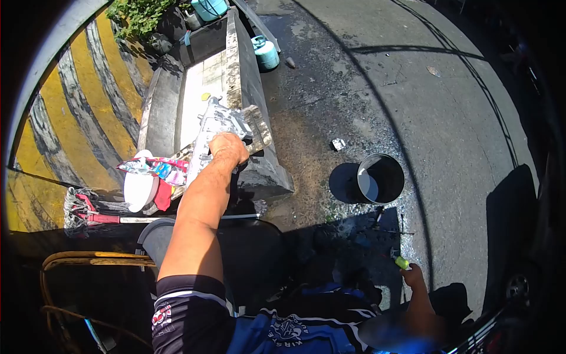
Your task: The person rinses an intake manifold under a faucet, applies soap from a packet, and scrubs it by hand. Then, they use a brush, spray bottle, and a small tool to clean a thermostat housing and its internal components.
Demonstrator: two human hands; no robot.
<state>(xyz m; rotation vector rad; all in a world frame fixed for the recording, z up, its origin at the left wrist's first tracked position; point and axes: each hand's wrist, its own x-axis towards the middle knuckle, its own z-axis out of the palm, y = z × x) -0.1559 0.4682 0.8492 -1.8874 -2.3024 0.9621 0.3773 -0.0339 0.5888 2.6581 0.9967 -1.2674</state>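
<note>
My left hand (229,147) rests with bent fingers on a silver-grey metal part (219,121), which lies across the edge of a concrete trough (234,65). Its fingers look closed round the near end of that part. Low at the right, my right hand (412,275) is wrapped round a small yellow-green object (402,262), apart from the metal part. Just left of the metal part are a colourful cloth (171,172) and a white tub (140,192).
A black bucket (395,180) stands on wet pavement. A mop (103,218) lies below the trough, beside a dark bin. Further back are a teal gas cylinder (265,54), a crumpled white scrap (338,144) and a green plant (140,20). Yellow metal tubing (94,258) curves at lower left.
</note>
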